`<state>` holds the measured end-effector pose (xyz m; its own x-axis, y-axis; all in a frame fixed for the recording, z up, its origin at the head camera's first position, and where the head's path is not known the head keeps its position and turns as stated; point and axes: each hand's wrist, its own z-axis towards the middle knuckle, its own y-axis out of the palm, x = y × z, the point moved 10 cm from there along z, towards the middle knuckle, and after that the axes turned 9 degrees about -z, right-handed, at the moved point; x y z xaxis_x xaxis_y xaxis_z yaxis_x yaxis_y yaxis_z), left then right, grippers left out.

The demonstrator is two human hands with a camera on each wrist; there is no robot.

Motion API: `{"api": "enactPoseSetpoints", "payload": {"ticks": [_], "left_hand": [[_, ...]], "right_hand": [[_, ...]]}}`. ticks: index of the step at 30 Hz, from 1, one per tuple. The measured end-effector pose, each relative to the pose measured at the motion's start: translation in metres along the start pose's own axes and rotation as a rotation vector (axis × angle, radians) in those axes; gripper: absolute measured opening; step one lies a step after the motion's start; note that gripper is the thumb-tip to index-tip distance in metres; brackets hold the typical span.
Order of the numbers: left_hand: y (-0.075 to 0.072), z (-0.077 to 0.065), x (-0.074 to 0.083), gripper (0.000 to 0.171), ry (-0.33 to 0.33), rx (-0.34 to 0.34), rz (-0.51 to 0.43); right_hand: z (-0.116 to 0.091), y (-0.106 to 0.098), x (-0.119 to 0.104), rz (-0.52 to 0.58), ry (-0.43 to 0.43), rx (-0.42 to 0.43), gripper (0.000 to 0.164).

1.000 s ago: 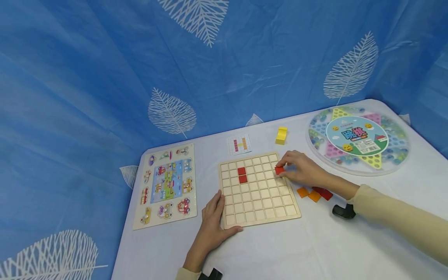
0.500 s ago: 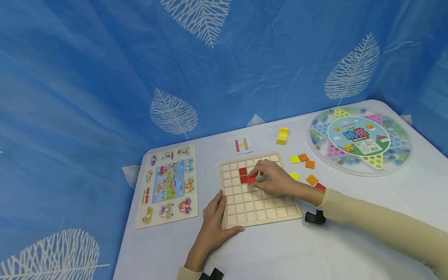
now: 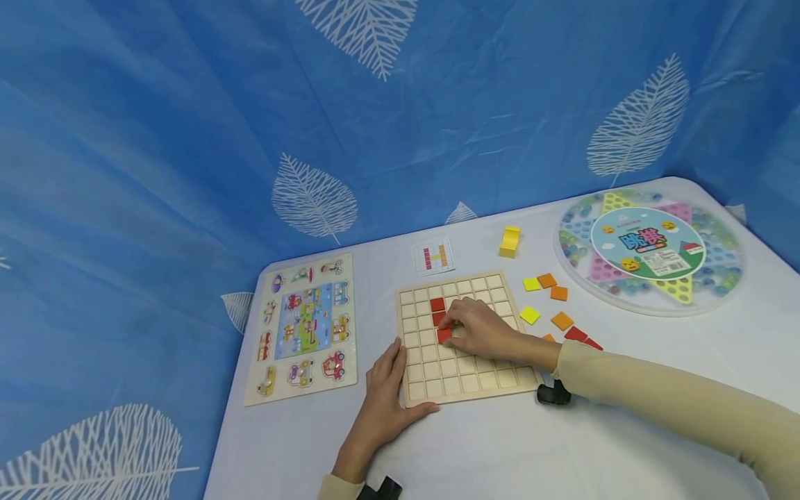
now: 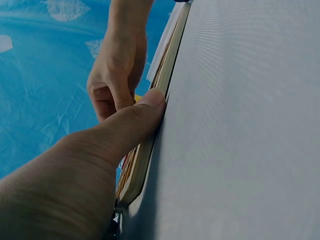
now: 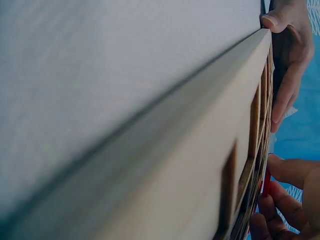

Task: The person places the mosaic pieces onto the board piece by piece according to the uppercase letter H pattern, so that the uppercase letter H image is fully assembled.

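A wooden grid board [image 3: 453,386] lies on the white table, with red square tiles [image 3: 437,305] in two neighbouring cells of one column. My right hand [image 3: 480,330] pinches another red square tile [image 3: 444,336] between thumb and fingertips, right below those two. In the right wrist view the pinched tile [image 5: 266,182] stands edge-on close over the cells. My left hand [image 3: 382,403] rests at the board's near left corner, fingers along the left side and thumb along the front edge. The left wrist view shows that thumb [image 4: 145,107] against the board's edge.
Right of the board lie loose yellow tiles [image 3: 530,315], orange tiles [image 3: 562,321] and red tiles [image 3: 576,335]. Behind it are a pattern card [image 3: 433,257] and a yellow block [image 3: 509,242]. A vehicle peg puzzle [image 3: 300,330] lies left, a round marble game [image 3: 650,250] back right.
My right hand has carried the red tile left from the board's right edge, then slightly nearer, to below the two red tiles. The left hand stays at its corner.
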<state>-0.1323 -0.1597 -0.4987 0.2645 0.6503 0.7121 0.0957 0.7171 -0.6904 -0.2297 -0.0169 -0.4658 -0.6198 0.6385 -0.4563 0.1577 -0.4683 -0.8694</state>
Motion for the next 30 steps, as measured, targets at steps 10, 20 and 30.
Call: {"api": "enactPoseSetpoints", "payload": {"ticks": [10,20,30], "left_hand": [[-0.0028,-0.0009,-0.0017,0.111,-0.011,0.005,0.0],[-0.0032,-0.0013,0.0006,0.11,0.005,0.009,-0.008],[-0.0007,0.0008,0.0014,0.11,0.013,0.004,0.002]], "right_hand": [[0.0028,0.0033,0.0016,-0.007,-0.009,0.013,0.021],[0.0064,0.0072,0.0006,-0.005,-0.011,0.018,0.02],[0.0043,0.0052,0.0024,0.034,-0.028,0.024,0.021]]}}
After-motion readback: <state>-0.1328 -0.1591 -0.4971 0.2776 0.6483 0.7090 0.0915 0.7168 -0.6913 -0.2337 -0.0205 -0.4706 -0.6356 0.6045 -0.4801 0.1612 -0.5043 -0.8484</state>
